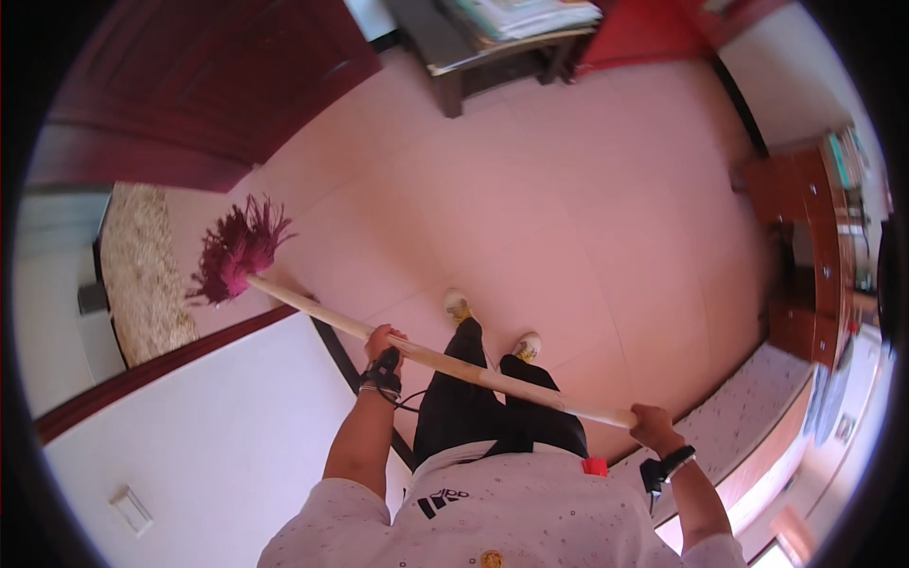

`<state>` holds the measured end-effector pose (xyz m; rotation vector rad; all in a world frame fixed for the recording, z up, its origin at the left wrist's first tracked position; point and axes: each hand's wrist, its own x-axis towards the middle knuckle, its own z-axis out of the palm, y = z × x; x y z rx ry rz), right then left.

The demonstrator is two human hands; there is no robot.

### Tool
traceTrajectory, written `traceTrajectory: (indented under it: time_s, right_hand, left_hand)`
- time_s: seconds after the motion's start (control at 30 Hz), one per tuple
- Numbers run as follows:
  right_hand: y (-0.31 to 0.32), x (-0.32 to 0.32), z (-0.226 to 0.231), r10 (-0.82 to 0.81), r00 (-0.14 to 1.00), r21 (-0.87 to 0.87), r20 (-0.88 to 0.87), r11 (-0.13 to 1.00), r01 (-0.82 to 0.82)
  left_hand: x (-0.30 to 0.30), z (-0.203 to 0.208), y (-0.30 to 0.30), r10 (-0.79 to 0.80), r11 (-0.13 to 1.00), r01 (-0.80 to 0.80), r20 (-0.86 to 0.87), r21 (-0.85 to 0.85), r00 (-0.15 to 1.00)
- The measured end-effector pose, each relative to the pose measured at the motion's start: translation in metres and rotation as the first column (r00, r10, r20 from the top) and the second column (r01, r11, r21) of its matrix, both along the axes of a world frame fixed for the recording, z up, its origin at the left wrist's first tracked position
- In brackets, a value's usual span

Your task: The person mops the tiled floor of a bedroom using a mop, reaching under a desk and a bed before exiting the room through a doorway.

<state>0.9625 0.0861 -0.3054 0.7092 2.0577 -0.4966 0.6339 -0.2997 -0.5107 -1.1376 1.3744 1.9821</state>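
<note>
A mop with a long pale wooden handle and a dark pink strand head (239,250) runs across my body. My left hand (383,343) is wrapped round the handle (473,372) partway along it. Near the handle's end, my right hand (655,427) grips it too. The strands are spread out at the far left, by the doorway; whether they touch the floor I cannot tell. Both wrists wear dark straps with small black devices.
An open dark red door (218,85) stands at the far left, beside a doorway with a speckled floor (142,275). A dark low table (492,47) holds papers. On the right are a wooden desk (805,256) and a bed (748,402). A white wall (218,435) lies close on my left.
</note>
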Motion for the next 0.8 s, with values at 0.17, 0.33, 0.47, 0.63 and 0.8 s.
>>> traceTrajectory:
  time_s: [0.17,0.33,0.47,0.63,0.8]
  right_hand:
    - [-0.002,0.066,0.005,-0.144,0.988,0.075,-0.053,0.986,0.148]
    - [-0.009,0.135,0.037,-0.353,0.935,0.170,0.037,0.924,0.342]
    - [-0.036,0.224,0.061,-0.474,0.880,0.221,-0.030,0.856,0.468]
    - [-0.106,0.307,0.097,-0.604,0.751,0.245,-0.267,0.711,0.659]
    - [-0.126,0.294,0.176,-0.732,0.611,0.210,-0.300,0.575,0.791]
  left_hand:
    - [0.007,0.019,0.060,-0.101,0.993,0.100,0.020,0.055,0.995]
    - [0.053,0.027,0.138,-0.341,0.937,0.332,0.078,0.106,0.937]
    - [0.108,0.033,0.209,-0.492,0.852,0.460,0.086,0.248,0.866]
    - [0.164,0.045,0.296,-0.659,0.747,0.624,0.133,0.227,0.740]
    - [0.226,0.029,0.354,-0.694,0.675,0.606,0.082,0.422,0.715]
